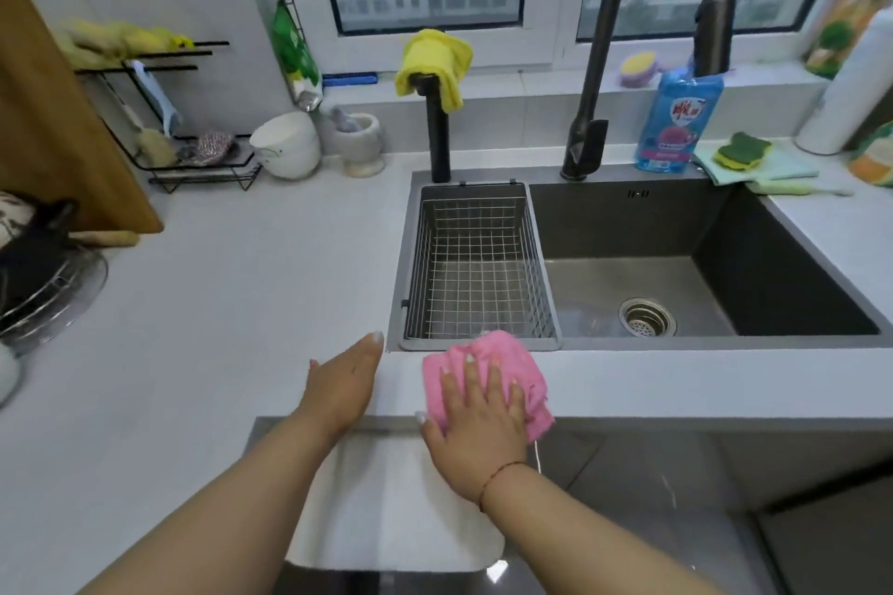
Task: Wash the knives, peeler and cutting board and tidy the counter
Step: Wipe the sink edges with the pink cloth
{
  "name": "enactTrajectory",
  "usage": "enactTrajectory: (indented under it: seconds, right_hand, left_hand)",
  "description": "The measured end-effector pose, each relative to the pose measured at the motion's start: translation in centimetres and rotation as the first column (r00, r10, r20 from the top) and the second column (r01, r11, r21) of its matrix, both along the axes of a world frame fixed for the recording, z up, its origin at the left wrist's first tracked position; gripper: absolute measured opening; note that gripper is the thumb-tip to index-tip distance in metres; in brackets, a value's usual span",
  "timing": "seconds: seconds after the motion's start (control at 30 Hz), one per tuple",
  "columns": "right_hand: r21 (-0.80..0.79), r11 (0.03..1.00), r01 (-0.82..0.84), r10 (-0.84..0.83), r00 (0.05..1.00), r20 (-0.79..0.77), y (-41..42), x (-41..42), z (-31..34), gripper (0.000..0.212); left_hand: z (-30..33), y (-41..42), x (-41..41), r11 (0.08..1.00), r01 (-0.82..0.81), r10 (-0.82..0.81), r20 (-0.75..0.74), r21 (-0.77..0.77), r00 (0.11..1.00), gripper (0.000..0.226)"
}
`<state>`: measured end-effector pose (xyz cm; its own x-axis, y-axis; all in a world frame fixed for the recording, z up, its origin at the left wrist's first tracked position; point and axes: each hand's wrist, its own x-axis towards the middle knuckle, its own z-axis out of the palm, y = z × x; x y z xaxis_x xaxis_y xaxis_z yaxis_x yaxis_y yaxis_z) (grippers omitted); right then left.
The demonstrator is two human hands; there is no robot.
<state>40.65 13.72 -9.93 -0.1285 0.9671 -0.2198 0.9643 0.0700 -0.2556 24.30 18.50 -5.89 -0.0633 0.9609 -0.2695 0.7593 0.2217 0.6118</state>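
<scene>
My right hand (476, 430) lies flat on a pink cloth (529, 370), pressing it onto the white counter (232, 304) just in front of the sink's near-left corner. My left hand (345, 384) rests open on its edge beside it, fingers together and pointing toward the sink, holding nothing. A wooden cutting board (53, 126) leans upright against the wall at the far left. No knives or peeler can be seen.
The dark sink (676, 275) holds a wire basket (476, 266) on its left side, with a black faucet (628, 39) behind. A bowl (287, 145), a mortar (357, 143), a wire rack (193, 150), a detergent bag (676, 121) and a sponge (741, 152) line the back. A dish rack (43, 285) sits left.
</scene>
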Motion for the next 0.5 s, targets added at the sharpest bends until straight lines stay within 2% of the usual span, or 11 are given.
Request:
enactTrajectory:
  seconds: [0.07,0.13,0.23,0.3,0.4,0.5]
  right_hand:
    - [0.004,0.997,-0.075,0.075,0.997,0.012,-0.2,-1.6,0.4,0.088]
    - [-0.025,0.991,-0.129,0.130,0.992,0.006,-0.1,-3.8,0.7,0.083]
    - [-0.095,0.976,-0.195,0.198,0.980,0.022,1.1,-6.4,1.6,0.067]
    - [-0.125,0.962,-0.244,0.250,0.968,0.034,2.2,-7.5,2.1,0.065]
    - [-0.146,0.944,-0.295,0.307,0.950,0.065,3.4,-8.5,2.1,0.064]
    - [-0.150,0.933,-0.327,0.344,0.933,0.108,4.5,-9.4,2.1,0.062]
  left_hand:
    - [0.1,-0.5,-1.0,0.999,-0.021,0.018,0.075,0.035,0.997,0.054]
    - [0.0,-1.0,-2.0,0.997,-0.031,0.026,0.083,0.066,0.996,0.053]
    - [-0.1,-1.2,-3.7,0.992,-0.049,0.041,0.071,0.113,0.997,0.048]
    - [0.1,-1.1,-4.6,0.992,-0.058,0.055,0.031,0.114,0.998,0.044]
    - [-0.1,-0.7,-5.6,0.990,-0.083,0.085,-0.016,0.118,0.996,0.049]
    - [-0.4,0.1,-6.2,0.984,-0.115,0.118,-0.011,0.139,0.993,0.049]
